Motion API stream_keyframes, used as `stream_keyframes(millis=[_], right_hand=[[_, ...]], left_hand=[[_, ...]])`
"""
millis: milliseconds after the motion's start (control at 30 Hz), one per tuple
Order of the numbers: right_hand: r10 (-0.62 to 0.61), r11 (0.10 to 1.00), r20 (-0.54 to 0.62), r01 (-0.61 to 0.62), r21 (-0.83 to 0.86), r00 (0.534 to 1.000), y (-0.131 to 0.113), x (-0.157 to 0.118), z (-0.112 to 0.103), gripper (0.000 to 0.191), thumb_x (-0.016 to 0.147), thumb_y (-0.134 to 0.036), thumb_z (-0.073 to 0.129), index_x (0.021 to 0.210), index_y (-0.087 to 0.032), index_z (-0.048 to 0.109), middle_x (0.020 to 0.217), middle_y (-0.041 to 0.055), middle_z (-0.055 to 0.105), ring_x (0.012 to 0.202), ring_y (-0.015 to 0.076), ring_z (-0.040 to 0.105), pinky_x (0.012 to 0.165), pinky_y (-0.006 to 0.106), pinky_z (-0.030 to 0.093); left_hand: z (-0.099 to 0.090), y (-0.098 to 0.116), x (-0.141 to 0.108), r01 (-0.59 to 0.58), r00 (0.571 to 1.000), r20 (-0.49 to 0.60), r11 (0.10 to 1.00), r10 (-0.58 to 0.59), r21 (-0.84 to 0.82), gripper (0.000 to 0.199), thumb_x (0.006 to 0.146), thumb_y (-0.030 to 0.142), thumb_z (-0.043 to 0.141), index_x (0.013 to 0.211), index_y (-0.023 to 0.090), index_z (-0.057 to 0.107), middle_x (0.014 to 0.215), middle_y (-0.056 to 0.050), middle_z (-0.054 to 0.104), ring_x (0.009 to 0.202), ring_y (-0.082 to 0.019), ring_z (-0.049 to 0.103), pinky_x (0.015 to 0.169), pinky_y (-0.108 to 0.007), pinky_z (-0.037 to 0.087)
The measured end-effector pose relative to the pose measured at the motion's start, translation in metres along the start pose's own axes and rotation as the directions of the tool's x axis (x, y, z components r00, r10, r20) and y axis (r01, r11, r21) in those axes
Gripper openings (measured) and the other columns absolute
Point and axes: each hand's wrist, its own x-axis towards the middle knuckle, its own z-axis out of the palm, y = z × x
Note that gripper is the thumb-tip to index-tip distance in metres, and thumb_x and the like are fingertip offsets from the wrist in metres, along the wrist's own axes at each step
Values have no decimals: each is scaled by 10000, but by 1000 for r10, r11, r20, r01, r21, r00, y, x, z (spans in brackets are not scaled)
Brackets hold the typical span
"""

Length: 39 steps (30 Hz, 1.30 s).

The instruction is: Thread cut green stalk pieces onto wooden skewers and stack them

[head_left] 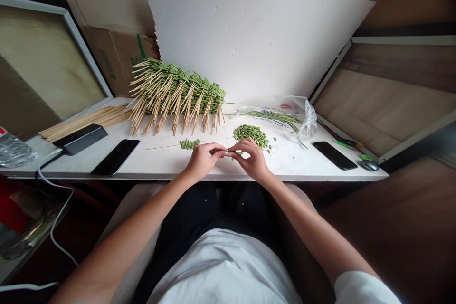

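Note:
My left hand (204, 160) and my right hand (252, 157) meet fingertip to fingertip above the front of the white table. Between their pinched fingers is a thin green stem piece (235, 152), partly covered by the fingertips. Just left of my left hand lies a short row of green pieces (189, 144) on a thin skewer (162, 147). Behind my right hand is a pile of cut green pieces (252, 135). A large stack of skewered green pieces (188, 90) stands at the back left, its bare stick ends pointing forward.
Loose skewers (89, 121), a black box (81, 138) and a phone (116, 157) lie left. At right are a plastic bag (307, 121) with long green stems (274, 116), another phone (335, 155) and a mouse (369, 165). A white board (249, 33) stands behind.

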Motion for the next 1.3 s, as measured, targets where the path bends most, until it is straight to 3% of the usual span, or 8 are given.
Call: stream_keyframes(millis=[233, 500, 567, 667, 767, 867, 1100, 1300], right_hand=[[94, 986, 37, -98, 132, 995, -3, -2, -2, 252, 953, -545, 780, 968, -311, 871, 893, 69, 782, 915, 268, 668, 891, 478, 559], [279, 828, 137, -310, 467, 950, 3, 0, -2, 287, 910, -547, 822, 885, -262, 848, 919, 54, 774, 860, 224, 699, 771, 388, 570], [296, 868, 78, -303, 395, 952, 16, 0, -5, 309, 898, -568, 826, 899, -261, 854, 950, 68, 790, 914, 249, 710, 787, 406, 574], [240, 970, -8, -239, 43, 971, 42, -2, -9, 310, 908, -576, 813, 900, -271, 872, 932, 90, 794, 991, 297, 678, 908, 490, 552], [177, 958, 7, -171, -229, 984, 62, -7, -9, 285, 923, -545, 806, 882, -272, 878, 921, 109, 777, 1011, 330, 625, 938, 538, 527], [129, 952, 40, -112, -285, 991, 65, -10, -7, 274, 945, -519, 788, 932, -262, 884, 959, 126, 781, 1025, 340, 602, 948, 547, 522], [169, 978, 110, -180, 101, 979, 17, -2, -1, 380, 1021, -577, 674, 1168, -269, 841, 1014, 93, 816, 1007, 266, 681, 821, 407, 564], [178, 964, 58, -186, 191, 982, 6, -2, 4, 341, 986, -581, 725, 984, -257, 832, 964, 84, 816, 921, 235, 704, 763, 375, 558]], left_hand=[[-3, 4, 3, -40, 999, 33, 998, 41, -39, 150, 938, 305, 774, 857, 203, 850, 885, -85, 827, 850, -252, 774, 840, -370, 614], [0, -2, 5, 174, 980, 153, 910, -124, -377, 340, 866, 484, 848, 827, 149, 811, 782, -93, 807, 741, -226, 772, 782, -359, 643], [1, -5, 6, 212, 976, 133, 882, -171, -420, 427, 834, 556, 876, 872, 135, 810, 810, -107, 815, 733, -228, 772, 790, -379, 649], [0, -11, 8, 259, 966, 120, 854, -229, -452, 537, 811, 631, 881, 939, 117, 799, 837, -132, 822, 752, -248, 791, 825, -409, 650], [-1, -17, 8, 288, 957, 141, 866, -251, -408, 532, 857, 620, 845, 993, 110, 784, 852, -146, 825, 784, -263, 806, 843, -410, 642], [-3, -18, 6, 248, 968, 121, 922, -221, -297, 422, 936, 507, 793, 1107, 122, 771, 866, -128, 829, 820, -258, 808, 865, -395, 628], [-3, -4, -1, 8, 999, 47, 1000, -9, 21, 403, 947, 300, 807, 1338, 226, 742, 1032, -78, 851, 1049, -277, 802, 1095, -434, 547], [-1, 0, -2, -70, 997, 43, 987, 64, 142, 343, 925, 266, 836, 1265, 260, 785, 964, -58, 850, 1058, -295, 772, 1115, -469, 508]])
